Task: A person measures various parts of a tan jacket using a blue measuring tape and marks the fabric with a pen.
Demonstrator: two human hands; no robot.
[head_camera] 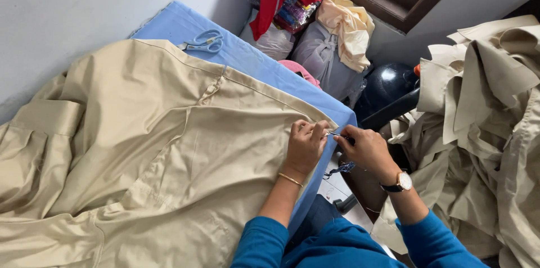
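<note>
Head view. At centre right of the frame, the left hand (305, 145), wearing a thin bangle, pinches the edge of a khaki garment (140, 150) between curled fingers. The right hand (365, 147), wearing a wristwatch, is closed around a small metal-tipped tool (334, 133) whose point touches that same edge; the kind of tool cannot be told. The garment lies spread across the left and centre of the frame, over a blue cloth-covered table (247, 60). Pale-handled scissors (203, 42) rest on the blue cloth, upper centre. A heap of khaki garments (489, 133) fills the right side.
</note>
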